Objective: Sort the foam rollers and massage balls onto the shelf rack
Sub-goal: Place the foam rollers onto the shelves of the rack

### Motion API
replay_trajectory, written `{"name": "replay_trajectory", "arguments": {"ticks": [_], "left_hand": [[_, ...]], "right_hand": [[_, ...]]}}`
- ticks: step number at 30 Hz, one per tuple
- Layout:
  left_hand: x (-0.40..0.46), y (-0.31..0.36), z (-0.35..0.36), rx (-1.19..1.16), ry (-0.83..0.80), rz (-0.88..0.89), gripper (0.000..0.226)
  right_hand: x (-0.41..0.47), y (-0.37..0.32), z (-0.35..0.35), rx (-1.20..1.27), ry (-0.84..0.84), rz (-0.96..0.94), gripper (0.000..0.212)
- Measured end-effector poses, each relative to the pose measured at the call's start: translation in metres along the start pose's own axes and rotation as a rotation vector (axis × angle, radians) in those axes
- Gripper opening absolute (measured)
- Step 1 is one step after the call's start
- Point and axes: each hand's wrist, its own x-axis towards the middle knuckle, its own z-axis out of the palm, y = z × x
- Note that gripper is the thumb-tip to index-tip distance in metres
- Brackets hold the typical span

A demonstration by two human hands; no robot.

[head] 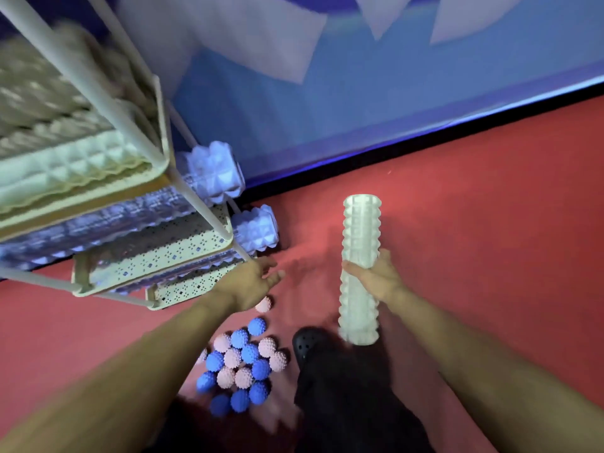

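Fingers of right hand point(376, 279) grip pale foam roller point(359, 273).

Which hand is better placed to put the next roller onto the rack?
Right, most likely. The right hand already grips the white foam roller around its middle, so it only has to carry it to the shelf rack. The left hand is nearer the rack but open, holding nothing.
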Motion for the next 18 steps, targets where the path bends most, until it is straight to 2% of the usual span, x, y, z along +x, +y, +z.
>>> {"name": "replay_trajectory", "arguments": {"ticks": [5,8,10,14,18], "left_hand": [[-0.086,0.048,-0.073,-0.008,0.21,0.09,0.05],[-0.151,0.068,-0.114,-0.01,0.301,0.156,0.048],[-0.194,0.078,-0.138,-0.02,0.355,0.18,0.055],[-0.275,0.092,-0.179,-0.034,0.402,0.267,0.059],[-0.353,0.101,-0.21,0.102,0.526,0.291,0.071]], "right_hand": [[-0.078,-0.106,-0.02,0.226,-0.013,-0.183,0.076],[-0.131,-0.158,-0.021,0.396,-0.045,-0.245,0.103],[-0.173,-0.192,-0.019,0.496,-0.098,-0.278,0.105],[-0.258,-0.244,-0.006,0.723,-0.28,-0.282,0.063],[-0.337,-0.28,0.013,0.868,-0.451,-0.29,0.047]]}}
